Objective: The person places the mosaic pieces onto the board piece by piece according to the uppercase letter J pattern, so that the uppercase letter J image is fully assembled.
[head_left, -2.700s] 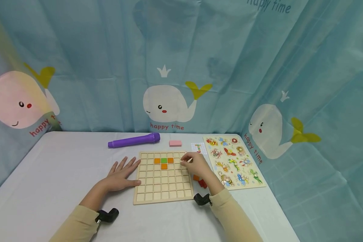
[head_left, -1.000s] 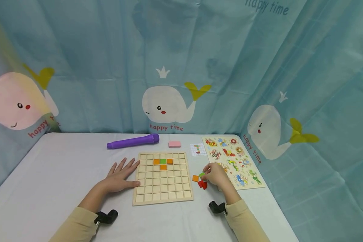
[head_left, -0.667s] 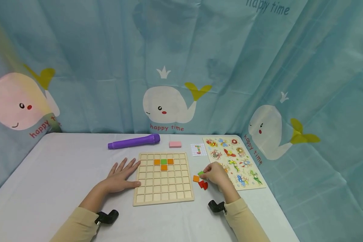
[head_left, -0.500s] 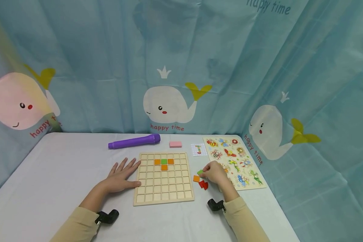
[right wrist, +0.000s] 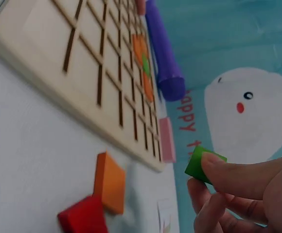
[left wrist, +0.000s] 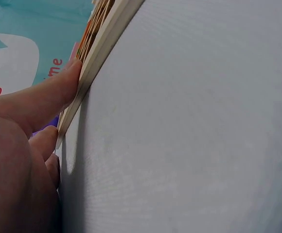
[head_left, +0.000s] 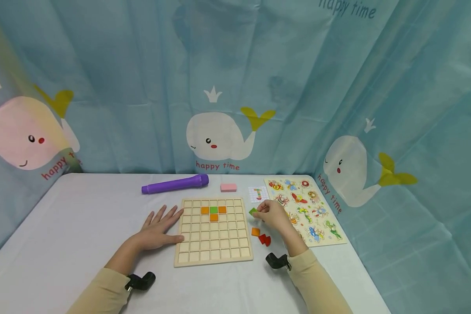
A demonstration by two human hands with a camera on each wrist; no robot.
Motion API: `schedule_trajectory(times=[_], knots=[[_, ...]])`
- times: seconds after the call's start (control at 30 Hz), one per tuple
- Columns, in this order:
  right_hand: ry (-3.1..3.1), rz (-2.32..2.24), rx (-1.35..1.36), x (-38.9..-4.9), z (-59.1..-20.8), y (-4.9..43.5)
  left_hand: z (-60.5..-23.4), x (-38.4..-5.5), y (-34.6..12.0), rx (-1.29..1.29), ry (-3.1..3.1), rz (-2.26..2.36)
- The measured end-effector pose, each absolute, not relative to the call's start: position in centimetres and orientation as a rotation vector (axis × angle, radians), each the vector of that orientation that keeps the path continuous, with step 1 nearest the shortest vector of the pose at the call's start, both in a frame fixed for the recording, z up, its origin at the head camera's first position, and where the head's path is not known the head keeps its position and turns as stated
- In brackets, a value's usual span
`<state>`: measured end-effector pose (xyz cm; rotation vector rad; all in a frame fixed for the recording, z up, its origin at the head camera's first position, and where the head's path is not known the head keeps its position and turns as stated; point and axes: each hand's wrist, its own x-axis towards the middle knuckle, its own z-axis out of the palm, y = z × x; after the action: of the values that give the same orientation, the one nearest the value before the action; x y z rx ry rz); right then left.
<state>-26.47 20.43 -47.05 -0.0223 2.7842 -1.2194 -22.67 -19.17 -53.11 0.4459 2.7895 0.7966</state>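
Observation:
A wooden grid board (head_left: 219, 244) lies mid-table. One green tile (head_left: 213, 210) sits in it among 3 orange tiles, one of them an orange tile (head_left: 213, 217) just below the green. My left hand (head_left: 157, 231) is spread flat at the board's left side, thumb and fingertips touching its edge. Between thumb and fingers, my right hand (head_left: 274, 215) pinches another green tile (right wrist: 196, 165), held to the right of the board. Below that hand lie a loose orange tile (head_left: 255, 232) and red pieces (head_left: 264, 240).
A grid card (head_left: 258, 195) with a coloured pattern lies by the board's upper right corner. Farther right is a puzzle board (head_left: 325, 213) with animal pictures. Behind the grid board are a purple toy microphone (head_left: 175, 184) and a pink block (head_left: 228, 187). A curtain hangs behind the table.
My right hand has gone from the grid board to the loose tiles, taken hold of a green one and carried it up and leftward. My left hand has stayed put.

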Motion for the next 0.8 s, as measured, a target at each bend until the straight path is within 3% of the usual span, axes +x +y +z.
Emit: schedule_trajectory(times=[0.5,0.8], knots=[[2.733,-1.254,-0.299,-26.2,-45.4,16.9,-52.9,-22.8,-19.0,0.456,2.789,0.805],[2.635,-1.333,-0.381,-26.5,-46.7,14.3,-53.1,-22.6,-19.1,0.482,2.794,0.857]])
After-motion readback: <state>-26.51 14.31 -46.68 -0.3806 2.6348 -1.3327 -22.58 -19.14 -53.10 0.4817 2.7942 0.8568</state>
